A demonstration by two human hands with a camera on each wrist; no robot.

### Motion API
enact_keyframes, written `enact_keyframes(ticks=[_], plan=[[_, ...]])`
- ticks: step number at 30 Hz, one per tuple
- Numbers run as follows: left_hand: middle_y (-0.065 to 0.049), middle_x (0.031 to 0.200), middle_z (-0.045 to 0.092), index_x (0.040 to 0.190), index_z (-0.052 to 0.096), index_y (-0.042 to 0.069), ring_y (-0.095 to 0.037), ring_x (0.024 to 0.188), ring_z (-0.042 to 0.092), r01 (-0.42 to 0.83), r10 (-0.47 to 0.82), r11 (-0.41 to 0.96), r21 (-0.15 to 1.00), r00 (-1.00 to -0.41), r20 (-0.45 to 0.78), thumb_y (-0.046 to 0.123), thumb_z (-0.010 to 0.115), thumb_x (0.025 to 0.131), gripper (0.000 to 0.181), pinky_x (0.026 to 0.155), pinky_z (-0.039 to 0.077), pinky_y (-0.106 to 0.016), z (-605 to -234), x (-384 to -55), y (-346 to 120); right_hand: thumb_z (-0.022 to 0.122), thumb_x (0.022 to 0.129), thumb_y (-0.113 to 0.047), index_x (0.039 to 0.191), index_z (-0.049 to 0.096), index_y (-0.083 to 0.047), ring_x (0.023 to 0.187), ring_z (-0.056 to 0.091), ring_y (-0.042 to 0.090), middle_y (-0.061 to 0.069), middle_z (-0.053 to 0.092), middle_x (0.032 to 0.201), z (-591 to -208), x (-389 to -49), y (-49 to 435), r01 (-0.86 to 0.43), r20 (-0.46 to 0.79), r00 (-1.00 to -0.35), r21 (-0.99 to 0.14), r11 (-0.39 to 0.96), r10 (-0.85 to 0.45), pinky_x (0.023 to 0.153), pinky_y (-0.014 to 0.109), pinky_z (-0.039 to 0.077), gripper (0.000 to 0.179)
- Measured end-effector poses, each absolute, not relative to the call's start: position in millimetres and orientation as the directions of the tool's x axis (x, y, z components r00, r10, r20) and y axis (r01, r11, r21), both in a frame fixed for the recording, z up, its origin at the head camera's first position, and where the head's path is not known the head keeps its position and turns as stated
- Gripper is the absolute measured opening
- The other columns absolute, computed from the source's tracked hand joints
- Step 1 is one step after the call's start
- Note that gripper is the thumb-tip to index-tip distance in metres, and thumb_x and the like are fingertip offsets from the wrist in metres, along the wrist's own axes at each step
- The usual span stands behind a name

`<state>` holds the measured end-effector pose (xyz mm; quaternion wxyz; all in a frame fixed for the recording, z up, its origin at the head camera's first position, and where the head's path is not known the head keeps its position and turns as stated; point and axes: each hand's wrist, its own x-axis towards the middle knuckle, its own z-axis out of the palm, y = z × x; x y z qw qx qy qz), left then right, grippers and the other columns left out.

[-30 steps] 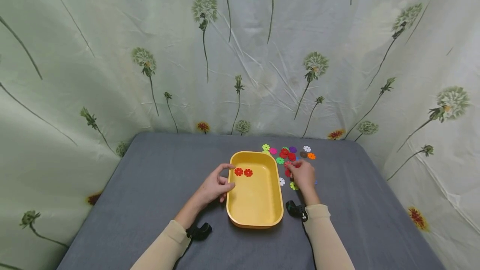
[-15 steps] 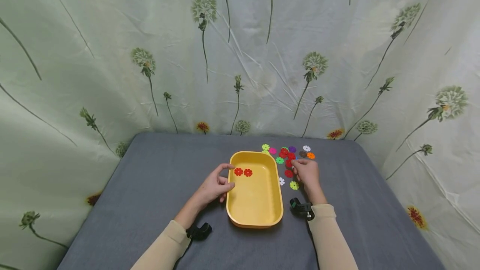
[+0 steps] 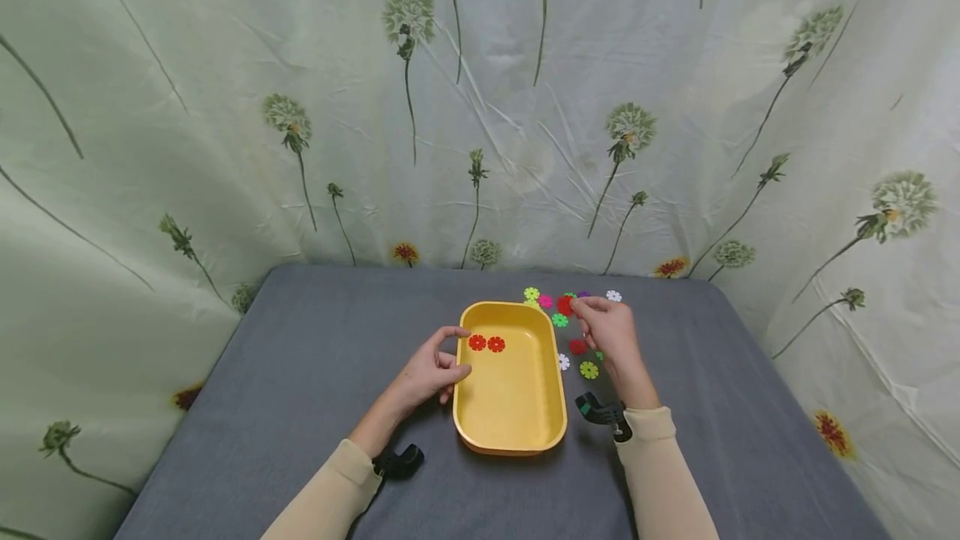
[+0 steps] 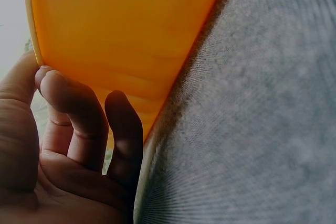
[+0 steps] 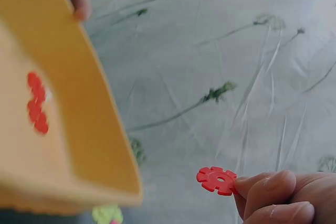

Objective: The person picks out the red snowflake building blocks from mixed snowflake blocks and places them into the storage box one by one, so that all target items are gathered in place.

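My right hand point(image 3: 611, 333) pinches a red notched plastic disc point(image 5: 216, 181) by its edge, between thumb and finger. It is raised over a loose pile of similar discs, to the right of a yellow plastic basin point(image 3: 517, 407). My left hand point(image 3: 431, 369) holds the basin's left rim, thumb and fingers on the rim and against the outer wall in the left wrist view point(image 4: 79, 124). Inside the basin, toward its far left, two red discs point(image 3: 477, 343) lie side by side.
Beyond and beside the basin's right wall are a green disc point(image 3: 560, 320), a red disc point(image 3: 577, 347), a yellow-green disc point(image 3: 588, 370) and several others, partly hidden by my right hand. The grey table point(image 3: 337, 315) ends at a flowered curtain point(image 3: 510, 107).
My right hand shifts right, then rises away from the pile, now with a red disc clearly at its fingertips. The left hand and the basin stay put.
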<state>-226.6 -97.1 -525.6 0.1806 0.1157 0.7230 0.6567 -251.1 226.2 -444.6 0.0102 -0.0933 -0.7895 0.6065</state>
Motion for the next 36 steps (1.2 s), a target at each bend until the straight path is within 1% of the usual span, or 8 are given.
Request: enact_keyframes(ticks=[5,10,14,18,21,27,31,36], plan=[[0.003,0.064,0.06,0.15,0.042,0.013,-0.013,0.046,0.051,-0.068,0.411,0.101,0.993,-0.906,-0.104,0.01,0.074,0.097,0.062,0.047,0.048,-0.024,-525,-226,-96,0.072,0.102,-0.027,0.125,0.07,0.002,0.043,0.039,0.007,-0.003,0.055,0.063,-432,-251,209,0.111,-0.087,-0.99,-0.964,0.243,0.11,0.045,0.021,0.038,0.037],[0.003,0.063,0.059,0.151,0.042,0.012,-0.013,0.046,0.051,-0.072,0.419,0.096,0.993,-0.902,-0.106,0.011,0.074,0.098,0.062,0.047,0.048,-0.024,-525,-225,-96,0.071,0.103,-0.025,0.124,0.071,0.002,0.044,0.039,0.009,-0.002,0.054,0.061,-426,-253,188,0.093,-0.081,-0.994,-0.976,0.197,0.068,0.045,0.019,0.038,0.035],[0.003,0.063,0.059,0.151,0.041,0.011,-0.013,0.046,0.05,-0.064,0.422,0.093,0.994,-0.901,-0.098,0.011,0.074,0.098,0.063,0.047,0.048,-0.024,-526,-225,-96,0.071,0.103,-0.023,0.121,0.073,0.002,0.044,0.039,0.009,-0.001,0.056,0.061,-426,-255,168,0.082,-0.078,-0.996,-0.983,0.163,0.032,0.045,0.019,0.037,0.031],[0.003,0.064,0.06,0.151,0.041,0.012,-0.012,0.046,0.051,-0.065,0.421,0.095,0.993,-0.901,-0.1,0.011,0.074,0.098,0.062,0.047,0.048,-0.024,-527,-225,-95,0.072,0.101,-0.023,0.115,0.075,0.002,0.042,0.035,0.008,-0.001,0.055,0.058,-435,-259,151,0.099,-0.1,-0.995,-0.983,0.156,0.001,0.044,0.019,0.034,0.028],[0.004,0.064,0.06,0.151,0.041,0.012,-0.012,0.046,0.051,-0.067,0.422,0.096,0.993,-0.901,-0.102,0.011,0.073,0.098,0.062,0.048,0.048,-0.024,-527,-225,-95,0.072,0.101,-0.023,0.114,0.075,0.002,0.041,0.035,0.009,-0.001,0.053,0.057,-444,-261,141,0.113,-0.122,-0.992,-0.976,0.187,-0.036,0.044,0.021,0.034,0.028],[0.004,0.063,0.06,0.151,0.04,0.011,-0.012,0.046,0.051,-0.066,0.426,0.081,0.994,-0.9,-0.095,0.011,0.073,0.098,0.062,0.048,0.048,-0.025,-524,-225,-95,0.072,0.101,-0.024,0.114,0.074,0.0,0.043,0.035,0.01,-0.001,0.05,0.058,-456,-260,122,0.128,-0.164,-0.982,-0.947,0.293,-0.099,0.045,0.024,0.033,0.027],[0.004,0.062,0.059,0.15,0.04,0.01,-0.013,0.045,0.05,-0.054,0.434,0.065,0.996,-0.898,-0.077,0.011,0.072,0.099,0.061,0.047,0.048,-0.025,-523,-225,-97,0.072,0.1,-0.021,0.108,0.077,-0.001,0.043,0.035,0.01,0.001,0.051,0.056,-463,-262,113,0.122,-0.181,-0.974,-0.925,0.36,-0.136,0.045,0.024,0.031,0.023],[0.005,0.062,0.058,0.149,0.04,0.01,-0.011,0.045,0.05,-0.039,0.448,0.055,0.998,-0.892,-0.059,0.01,0.072,0.099,0.059,0.047,0.048,-0.025,-525,-225,-98,0.073,0.1,-0.017,0.102,0.078,0.0,0.043,0.035,0.008,-0.001,0.05,0.053,-474,-263,107,0.087,-0.205,-0.957,-0.879,0.468,-0.206,0.045,0.023,0.028,0.018]])
